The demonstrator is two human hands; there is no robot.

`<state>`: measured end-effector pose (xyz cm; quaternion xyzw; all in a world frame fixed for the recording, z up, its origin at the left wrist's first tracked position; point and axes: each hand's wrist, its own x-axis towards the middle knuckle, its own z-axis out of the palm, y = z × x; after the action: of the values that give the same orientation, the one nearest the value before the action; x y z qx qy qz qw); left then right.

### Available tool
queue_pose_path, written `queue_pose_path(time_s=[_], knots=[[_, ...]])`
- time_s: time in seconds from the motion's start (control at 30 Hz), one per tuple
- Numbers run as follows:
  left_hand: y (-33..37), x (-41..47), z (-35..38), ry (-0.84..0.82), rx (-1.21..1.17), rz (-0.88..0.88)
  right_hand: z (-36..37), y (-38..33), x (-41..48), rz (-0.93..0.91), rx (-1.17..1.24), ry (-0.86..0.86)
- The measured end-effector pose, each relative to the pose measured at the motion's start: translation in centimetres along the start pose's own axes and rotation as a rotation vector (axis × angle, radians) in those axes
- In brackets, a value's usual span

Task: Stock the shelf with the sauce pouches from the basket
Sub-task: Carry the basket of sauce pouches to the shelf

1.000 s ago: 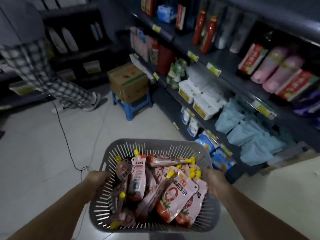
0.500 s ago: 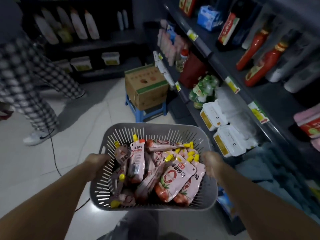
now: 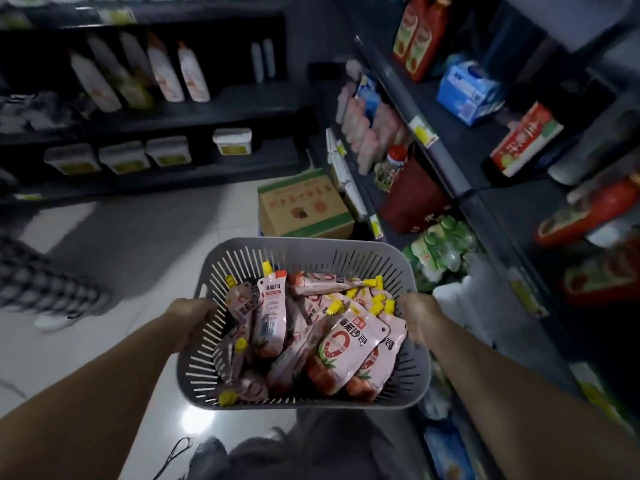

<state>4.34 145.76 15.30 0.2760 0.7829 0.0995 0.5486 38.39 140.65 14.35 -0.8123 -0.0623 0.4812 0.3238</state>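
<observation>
A grey slotted plastic basket [image 3: 304,252] hangs in front of me at waist height, carried by both hands. My left hand [image 3: 188,315] grips its left rim and my right hand [image 3: 417,315] grips its right rim. Several pink tomato sauce pouches [image 3: 349,348] with yellow caps lie piled inside it. The dark shelf unit [image 3: 446,168] runs along my right side, holding red bottles, cartons and pink packs.
A cardboard box [image 3: 304,206] sits on the floor ahead, just beyond the basket. Another person's checked trouser leg and white shoe [image 3: 55,320] are at the left. A second dark shelf [image 3: 156,116] with white bottles and tubs lines the far wall. A cable lies near my feet.
The view has swung up and along the aisle, bringing the cardboard box and far shelf closer. The basket stays held in both hands. The other person has shifted further left.
</observation>
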Motion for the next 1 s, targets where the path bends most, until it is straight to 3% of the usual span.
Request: queue_pose_path(time_s=[0.67, 1.0], knots=[[27.1, 16.9, 0.2, 0.093, -0.242, -0.123, 14.2, -27.9, 20.6, -0.034, -0.056, 0.014], [32.7, 23.7, 4.2, 0.162, -0.397, -0.206, 19.5, -36.3, 28.6, -0.103, -0.213, -0.037]])
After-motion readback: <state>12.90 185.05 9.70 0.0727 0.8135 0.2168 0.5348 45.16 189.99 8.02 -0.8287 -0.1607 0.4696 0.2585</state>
